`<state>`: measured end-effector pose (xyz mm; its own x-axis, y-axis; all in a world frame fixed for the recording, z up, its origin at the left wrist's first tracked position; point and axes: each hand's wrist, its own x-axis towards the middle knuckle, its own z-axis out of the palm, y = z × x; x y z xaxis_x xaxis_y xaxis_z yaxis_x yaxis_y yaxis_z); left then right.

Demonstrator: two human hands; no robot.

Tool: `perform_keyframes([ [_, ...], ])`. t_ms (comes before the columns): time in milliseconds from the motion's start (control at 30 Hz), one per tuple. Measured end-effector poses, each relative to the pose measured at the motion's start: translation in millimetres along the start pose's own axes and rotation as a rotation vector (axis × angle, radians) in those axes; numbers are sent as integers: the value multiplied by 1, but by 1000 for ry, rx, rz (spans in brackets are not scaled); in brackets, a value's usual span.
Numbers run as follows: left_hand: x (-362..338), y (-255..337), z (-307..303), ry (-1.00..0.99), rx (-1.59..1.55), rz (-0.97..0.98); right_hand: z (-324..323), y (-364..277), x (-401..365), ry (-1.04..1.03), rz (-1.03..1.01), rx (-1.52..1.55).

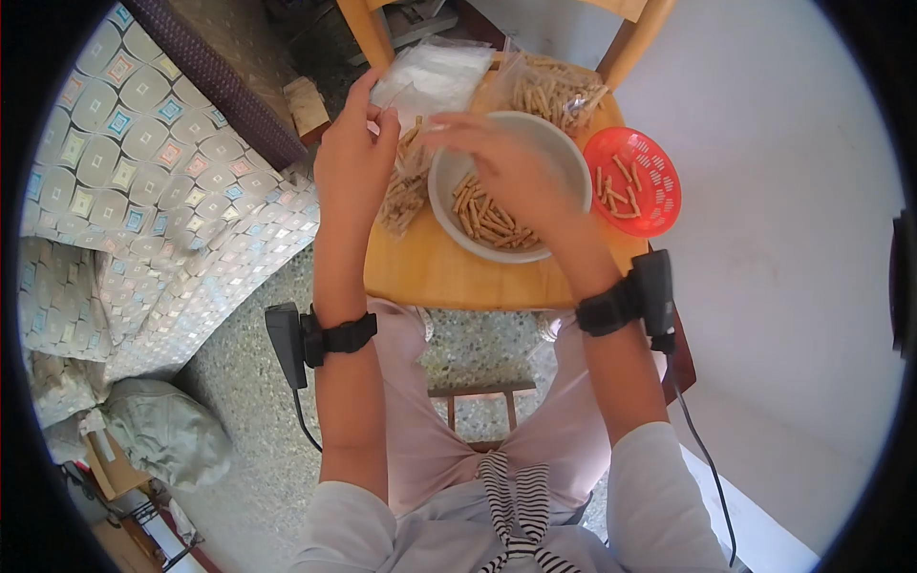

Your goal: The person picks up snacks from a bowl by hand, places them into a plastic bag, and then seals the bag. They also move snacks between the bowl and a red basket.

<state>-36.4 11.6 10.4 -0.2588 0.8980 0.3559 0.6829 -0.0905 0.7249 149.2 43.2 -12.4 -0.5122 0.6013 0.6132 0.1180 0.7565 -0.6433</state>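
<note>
My left hand (355, 158) is raised at the left of the seat, thumb and forefinger pinched at the top of a clear plastic bag (406, 196). Short brown stick-shaped pieces fill part of that bag, which hangs below the fingers beside a pale bowl (444, 224). Over the bowl is my right hand (511, 172), blurred by motion, its fingers stretched left toward the bag and apart from the thumb. Nothing shows in it. More brown sticks (487, 215) lie heaped in the bowl, partly hidden by the right hand and forearm.
A wooden chair seat (449, 285) bears everything. To the right stands a red plastic basket (666, 191) with several sticks. Behind the bowl lie another filled clear bag (549, 95) and a stack of plastic bags (435, 76). Patterned cloth (162, 181) hangs at the left, a white wall (774, 191) at the right.
</note>
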Motion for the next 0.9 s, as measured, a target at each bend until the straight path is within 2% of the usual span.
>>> perform_keyframes([
  [100, 0, 3, 1, 8, 135, -13, -30, 1, -3, 47, 46, -136],
  [167, 1, -2, 5, 148, 317, 104, -40, 12, -14, -107, 120, -274],
  [200, 1, -1, 6, 149, 315, 103, -40, 19, -22, -110, 121, -276],
  [267, 1, 4, 8, 191, 219, 10, -36, 29, -36, -362, 270, -412],
  [300, 0, 10, 10, 188, 219, 11, -29, 29, -42, -361, 273, -412],
  [367, -5, 22, 18, 131, 7, 185, -14, 26, -48, -424, 257, -684],
  [567, -17, 32, 39, -48, 98, 325, -16, 26, -39, -481, 335, -677],
  [700, -18, 21, 36, -175, 151, 337, -18, 30, -34, -353, 301, -610],
  [767, -22, 13, 33, -415, 311, 223, -24, 30, -27, -284, 228, -588],
  [900, -23, 14, 37, -369, 285, 270, -31, 25, -16, -233, 287, -515],
])
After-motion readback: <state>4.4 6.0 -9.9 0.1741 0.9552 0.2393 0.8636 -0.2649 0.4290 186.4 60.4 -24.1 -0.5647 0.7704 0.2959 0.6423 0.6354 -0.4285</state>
